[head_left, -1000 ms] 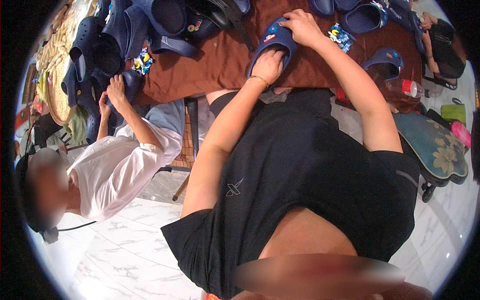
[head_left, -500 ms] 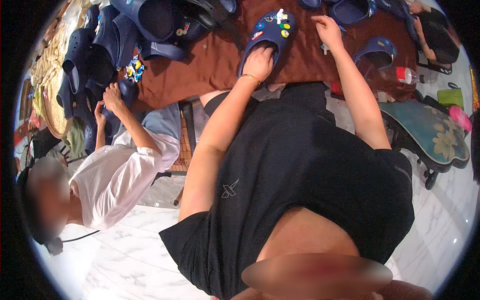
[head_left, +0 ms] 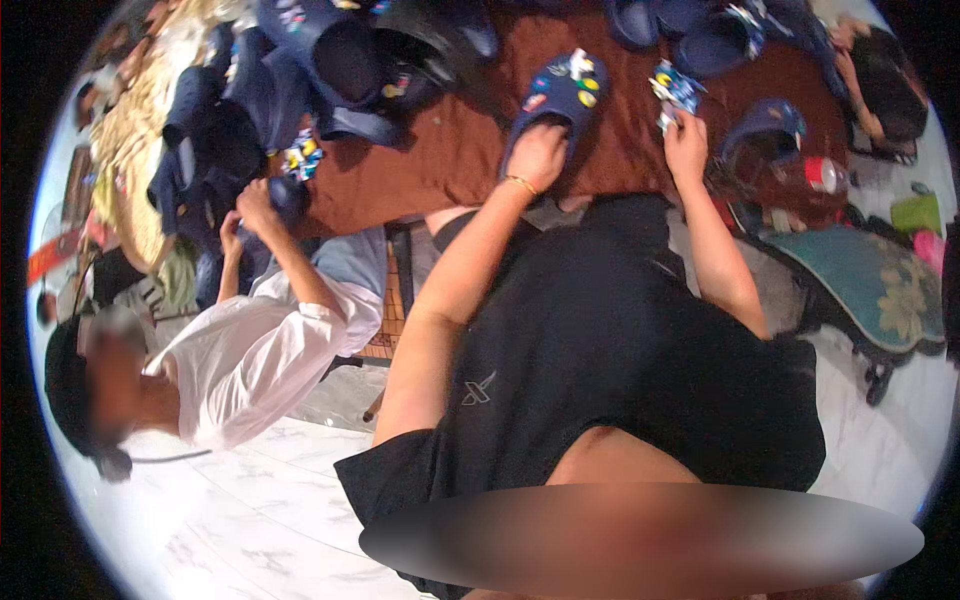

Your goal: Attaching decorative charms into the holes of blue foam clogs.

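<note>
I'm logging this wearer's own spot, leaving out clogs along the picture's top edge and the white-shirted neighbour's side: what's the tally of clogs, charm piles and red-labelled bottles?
Clog on the left hand: 1
Clog at right: 1
Charm pile: 1
Red-labelled bottle: 1
Total: 4

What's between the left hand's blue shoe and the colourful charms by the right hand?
Just brown cloth lies between the blue shoe and the colourful charms, as the head view shows.

The table (head_left: pixel 440 150) lies open between the held clog (head_left: pixel 560 105) and piled clogs (head_left: pixel 255 90) — those block its left edge. A bottle (head_left: pixel 824 175) obstructs the near right corner.
</note>
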Available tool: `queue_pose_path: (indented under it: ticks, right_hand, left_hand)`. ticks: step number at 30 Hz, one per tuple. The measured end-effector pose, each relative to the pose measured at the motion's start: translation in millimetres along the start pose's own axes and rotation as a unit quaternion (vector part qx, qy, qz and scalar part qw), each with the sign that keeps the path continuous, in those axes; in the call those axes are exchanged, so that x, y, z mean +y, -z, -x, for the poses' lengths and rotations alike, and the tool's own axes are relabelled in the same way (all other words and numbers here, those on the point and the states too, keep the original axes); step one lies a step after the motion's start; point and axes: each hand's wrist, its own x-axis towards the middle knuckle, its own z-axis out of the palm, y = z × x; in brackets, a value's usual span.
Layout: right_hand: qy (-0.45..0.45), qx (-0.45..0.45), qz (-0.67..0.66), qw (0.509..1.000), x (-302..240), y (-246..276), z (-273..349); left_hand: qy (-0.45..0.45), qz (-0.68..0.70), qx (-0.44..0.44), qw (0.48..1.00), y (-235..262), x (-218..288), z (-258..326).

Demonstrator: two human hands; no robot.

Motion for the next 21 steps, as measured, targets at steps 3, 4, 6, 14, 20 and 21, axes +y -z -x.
queue_pose_path:
  ticks: [3,4,6,14,20,21]
  right_hand:
    - [0.079,0.021,-0.070,0.994,-21,-8,7]
    - [0.063,-0.003,-0.085,0.994,-28,-10,11]
    - [0.041,-0.057,-0.110,0.991,-42,-15,17]
    - [0.013,-0.210,-0.250,0.945,-84,-23,37]
    - [0.144,-0.272,-0.124,0.943,-106,-27,40]
    - [0.144,-0.281,-0.102,0.943,-110,-27,39]
  left_hand:
    - [0.019,0.058,0.021,0.998,18,11,-1]
    - [0.018,0.077,0.030,0.996,26,16,-2]
    - [0.012,0.102,0.028,0.994,49,24,-2]
    - [0.014,-0.074,0.438,0.896,186,-17,-19]
    - [0.145,-0.335,0.409,0.836,256,-59,-26]
    - [0.166,-0.347,0.394,0.835,260,-63,-30]
